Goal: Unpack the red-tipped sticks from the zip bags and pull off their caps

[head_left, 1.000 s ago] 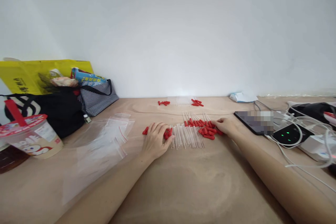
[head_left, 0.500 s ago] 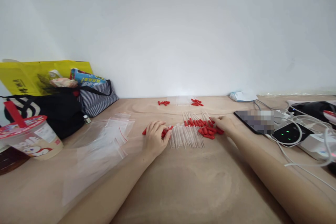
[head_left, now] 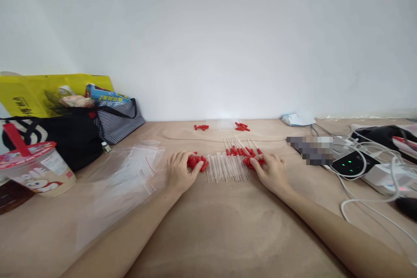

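Note:
My left hand (head_left: 180,170) rests cupped on the table, its thumb and fingers apart around the left side of a pile of red rubber dropper bulbs (head_left: 195,163). In the middle lies a row of clear, thin dropper tubes (head_left: 228,167), side by side. My right hand (head_left: 271,170) curves around the right end, thumb apart from the fingers, touching a second heap of red bulbs (head_left: 250,161) that it partly covers. Behind the row, more tubes with red bulbs (head_left: 239,151) on their near ends point toward the wall.
Small groups of red bulbs (head_left: 202,127) and tubes lie near the wall. Clear zip bags (head_left: 130,182) spread on the left, beside a drink cup (head_left: 42,178) and a striped bag (head_left: 120,121). A phone (head_left: 309,150), white cables (head_left: 345,200) and a tissue pack (head_left: 298,119) are on the right.
My left hand has shifted left, uncovering more of the red bulbs. My right hand has come nearer and inward, and now curls around the right heap of bulbs.

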`<state>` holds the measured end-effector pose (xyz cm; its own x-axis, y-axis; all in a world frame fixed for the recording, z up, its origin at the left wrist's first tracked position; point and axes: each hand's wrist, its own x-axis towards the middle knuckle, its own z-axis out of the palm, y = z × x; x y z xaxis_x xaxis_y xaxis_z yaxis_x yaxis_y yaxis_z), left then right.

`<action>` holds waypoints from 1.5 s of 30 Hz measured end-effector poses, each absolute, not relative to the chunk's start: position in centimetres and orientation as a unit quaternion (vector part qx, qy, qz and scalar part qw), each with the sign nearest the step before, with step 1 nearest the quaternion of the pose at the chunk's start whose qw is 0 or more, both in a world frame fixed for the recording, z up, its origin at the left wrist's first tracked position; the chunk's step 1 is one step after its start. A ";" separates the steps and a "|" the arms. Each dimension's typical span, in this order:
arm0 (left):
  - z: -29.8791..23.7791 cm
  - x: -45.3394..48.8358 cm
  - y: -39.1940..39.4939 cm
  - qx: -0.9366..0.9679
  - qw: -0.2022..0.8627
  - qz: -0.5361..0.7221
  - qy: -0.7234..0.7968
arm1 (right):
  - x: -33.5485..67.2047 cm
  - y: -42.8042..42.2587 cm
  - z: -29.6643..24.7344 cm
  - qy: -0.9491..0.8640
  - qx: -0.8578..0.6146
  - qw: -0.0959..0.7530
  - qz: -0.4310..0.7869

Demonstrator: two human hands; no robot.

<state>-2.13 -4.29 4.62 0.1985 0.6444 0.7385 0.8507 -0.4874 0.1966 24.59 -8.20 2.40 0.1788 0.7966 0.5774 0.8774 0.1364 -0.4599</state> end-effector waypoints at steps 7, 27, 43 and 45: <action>4.6 -3.2 -5.0 -0.840 0.086 -0.357 -0.398 | 21.5 -9.5 2.9 -0.754 -0.508 0.399 -0.119; 4.5 -1.6 -6.1 -0.916 0.122 -0.332 -0.191 | 19.2 -9.6 2.6 -0.843 -0.367 0.375 -0.118; 4.7 -2.5 -6.1 -0.910 0.109 -0.335 -0.220 | 20.4 -10.2 2.7 -0.834 -0.376 0.388 -0.113; 4.6 -2.9 -5.8 -0.899 0.112 -0.353 -0.233 | 21.3 -10.1 2.7 -0.814 -0.404 0.403 -0.109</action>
<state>-2.93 -5.78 4.56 0.6417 0.3394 0.6878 0.4984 -0.8661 -0.0376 21.30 -10.14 2.69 -0.3486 0.5691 0.7447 0.7456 0.6498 -0.1476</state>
